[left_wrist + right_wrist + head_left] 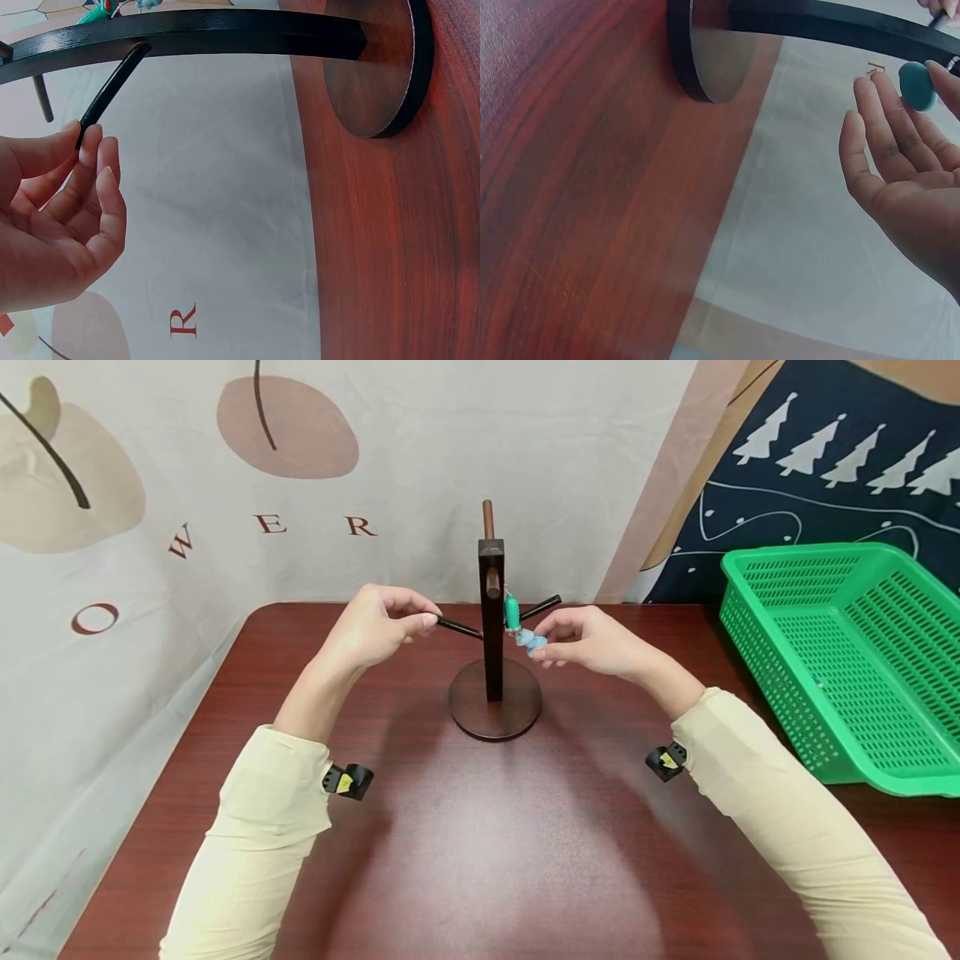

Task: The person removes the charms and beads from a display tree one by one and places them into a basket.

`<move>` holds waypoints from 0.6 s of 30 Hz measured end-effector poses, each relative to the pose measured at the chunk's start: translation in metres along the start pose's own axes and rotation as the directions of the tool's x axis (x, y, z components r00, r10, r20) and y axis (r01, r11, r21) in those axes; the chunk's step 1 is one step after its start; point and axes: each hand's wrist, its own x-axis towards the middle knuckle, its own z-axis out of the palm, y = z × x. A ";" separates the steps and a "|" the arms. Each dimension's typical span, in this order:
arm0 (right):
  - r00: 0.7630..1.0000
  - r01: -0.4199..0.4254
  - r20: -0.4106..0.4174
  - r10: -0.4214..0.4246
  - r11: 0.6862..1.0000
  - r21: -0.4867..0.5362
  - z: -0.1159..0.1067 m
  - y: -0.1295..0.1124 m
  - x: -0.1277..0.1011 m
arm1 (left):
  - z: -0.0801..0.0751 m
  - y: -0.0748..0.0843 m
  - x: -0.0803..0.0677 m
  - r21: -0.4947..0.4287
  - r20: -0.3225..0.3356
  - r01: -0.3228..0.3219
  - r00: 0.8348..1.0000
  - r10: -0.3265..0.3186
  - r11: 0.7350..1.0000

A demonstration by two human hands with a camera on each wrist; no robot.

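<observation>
Only the head view takes in the whole scene: one dark wooden stand [492,635] at the centre of the frame, upright on its round base on the red-brown table [480,860], and one green basket [847,652] at the right edge. The left wrist view shows close up, in its upper left, what the head view only hints at: the left hand [56,217] pinches the tip of one black peg [112,82] between thumb and forefinger, the other fingers loosely curled. The right wrist view shows the right hand [911,165] at the right of its frame, fingers nearly straight, with a blue-green charm [917,85] held at the fingertips against the thumb. In the head view that charm [529,639] sits just right of the post, below a green piece [512,612] hanging there. Four pegs show on the stand: one at top, one facing front, one on each side.
</observation>
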 end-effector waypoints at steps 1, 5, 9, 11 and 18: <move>1.000 0.006 -0.004 -0.006 1.000 -0.006 -0.001 -0.001 -0.001 | 0.000 0.000 0.000 0.000 -0.001 0.001 1.000 -0.001 1.000; 0.999 0.031 -0.023 -0.032 0.999 -0.022 -0.007 -0.006 -0.004 | 0.000 0.000 0.000 -0.001 -0.001 0.001 1.000 -0.001 1.000; 0.998 0.049 -0.033 -0.050 0.999 -0.023 -0.012 -0.010 -0.005 | -0.001 0.000 0.000 0.004 0.001 -0.001 1.000 0.001 1.000; 0.998 0.051 -0.033 -0.052 0.999 -0.018 -0.014 -0.011 -0.006 | -0.001 0.000 0.000 0.008 0.000 0.000 1.000 0.000 1.000; 0.998 0.049 -0.040 -0.051 0.998 -0.032 -0.021 -0.015 -0.010 | 0.000 0.001 0.000 0.013 -0.003 -0.003 1.000 0.003 1.000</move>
